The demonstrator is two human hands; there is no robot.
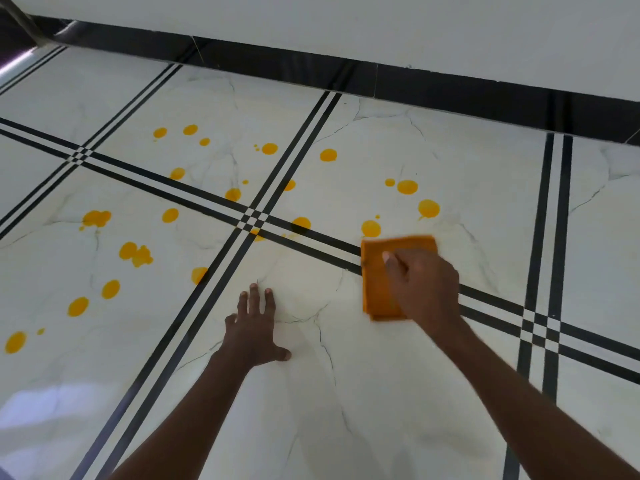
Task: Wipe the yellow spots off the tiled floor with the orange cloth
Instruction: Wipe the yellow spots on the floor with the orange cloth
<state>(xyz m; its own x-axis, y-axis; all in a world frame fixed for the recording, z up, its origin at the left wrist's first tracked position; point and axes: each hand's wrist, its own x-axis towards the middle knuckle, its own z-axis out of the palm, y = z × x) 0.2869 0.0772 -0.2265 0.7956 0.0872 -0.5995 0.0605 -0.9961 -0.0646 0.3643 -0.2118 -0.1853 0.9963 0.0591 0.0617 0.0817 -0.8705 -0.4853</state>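
Note:
A folded orange cloth (379, 271) lies flat on the white marbled tiled floor (346, 393), right of centre, over a black tile line. My right hand (424, 285) presses down on the cloth with its fingers laid over it; the hand is motion-blurred. My left hand (254, 323) rests flat on the bare tile to the cloth's left, fingers spread. Several yellow spots (407, 187) dot the floor beyond and to the left of the cloth. The nearest spot (371, 228) sits just past the cloth's far edge.
A black skirting strip (450, 95) runs along the base of a white wall (381, 29) at the far side. Double black lines (252, 218) cross the floor in a grid. More yellow spots (135, 253) spread toward the left edge.

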